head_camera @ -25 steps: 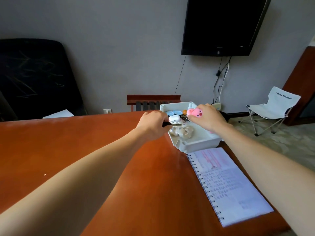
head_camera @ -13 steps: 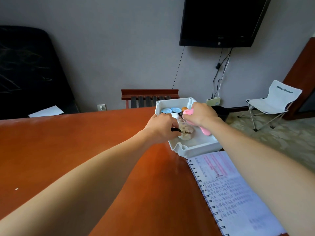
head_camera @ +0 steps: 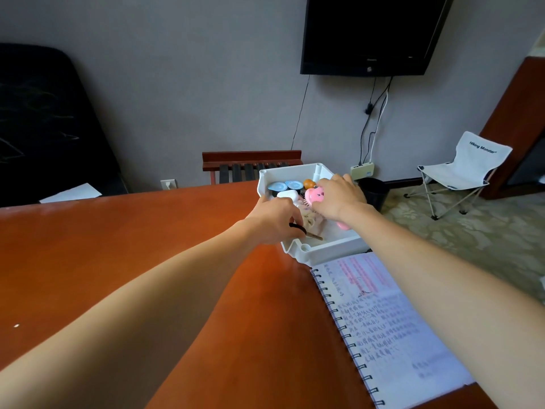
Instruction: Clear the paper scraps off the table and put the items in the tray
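Observation:
The white tray (head_camera: pixel 324 251) stands at the far right edge of the orange-brown table (head_camera: pixel 118 261). Inside it are two blue-lidded cups (head_camera: pixel 278 187), an orange ball (head_camera: pixel 309 183), a white case (head_camera: pixel 287 195) and a beige crumpled lump (head_camera: pixel 311 221). My left hand (head_camera: pixel 274 219) reaches over the tray's left wall and grips a thin black-handled stick (head_camera: pixel 306 233), whose brown tip lies on the tray floor. My right hand (head_camera: pixel 339 199) is over the tray's middle and holds a pink pig-faced brush (head_camera: pixel 314 196). The brush's handle end pokes out below my wrist.
An open spiral notebook (head_camera: pixel 383 320) with handwriting lies just in front of the tray. A tiny white scrap (head_camera: pixel 16 325) sits at the table's left. Past the table are a black bin (head_camera: pixel 376 190), a folding chair (head_camera: pixel 463 169) and a slatted bench (head_camera: pixel 250 166).
Both hands have sunk lower into the tray. The stick's tip now rests near the tray's front wall. The pink brush has come down beside the beige lump.

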### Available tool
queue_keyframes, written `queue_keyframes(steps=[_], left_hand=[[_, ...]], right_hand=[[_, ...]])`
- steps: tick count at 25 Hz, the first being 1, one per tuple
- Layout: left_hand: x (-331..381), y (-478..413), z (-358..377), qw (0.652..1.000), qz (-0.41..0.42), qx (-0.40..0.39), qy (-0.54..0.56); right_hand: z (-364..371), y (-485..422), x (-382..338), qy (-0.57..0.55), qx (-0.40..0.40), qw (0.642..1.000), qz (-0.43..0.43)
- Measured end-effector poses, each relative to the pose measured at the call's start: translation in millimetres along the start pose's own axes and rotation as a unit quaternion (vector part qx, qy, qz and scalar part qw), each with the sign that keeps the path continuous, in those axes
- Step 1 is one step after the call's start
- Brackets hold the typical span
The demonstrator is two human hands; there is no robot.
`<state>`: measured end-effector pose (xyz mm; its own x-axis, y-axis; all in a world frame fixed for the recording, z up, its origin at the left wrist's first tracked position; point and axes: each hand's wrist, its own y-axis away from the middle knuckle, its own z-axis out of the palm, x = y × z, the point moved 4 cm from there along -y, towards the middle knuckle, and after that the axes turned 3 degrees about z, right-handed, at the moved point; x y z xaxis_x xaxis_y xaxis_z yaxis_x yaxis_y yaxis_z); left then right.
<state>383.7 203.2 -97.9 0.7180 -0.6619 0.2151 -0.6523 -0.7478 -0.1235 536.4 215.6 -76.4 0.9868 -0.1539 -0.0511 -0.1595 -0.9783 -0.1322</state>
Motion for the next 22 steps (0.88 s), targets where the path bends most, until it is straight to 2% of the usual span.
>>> queue_keyframes(steps=[3,7,19,22], left_hand=[[2,-1,5,1.000,-0.006,-0.006,0.006],[4,-1,8,1.000,-0.013,-0.003,0.011],[3,36,-17,0.999,-0.027,0.017,0.006],[4,53,-31,0.999,-0.027,0.042,-0.002]], right_hand=[[-2,8,6,-0.021,-0.011,0.999,-0.027],[3,17,11,-0.109,-0.050,0.990,-0.069],[-11,43,11,-0.126,-0.055,0.987,-0.080],[-23,59,4,-0.120,-0.048,0.987,-0.095]])
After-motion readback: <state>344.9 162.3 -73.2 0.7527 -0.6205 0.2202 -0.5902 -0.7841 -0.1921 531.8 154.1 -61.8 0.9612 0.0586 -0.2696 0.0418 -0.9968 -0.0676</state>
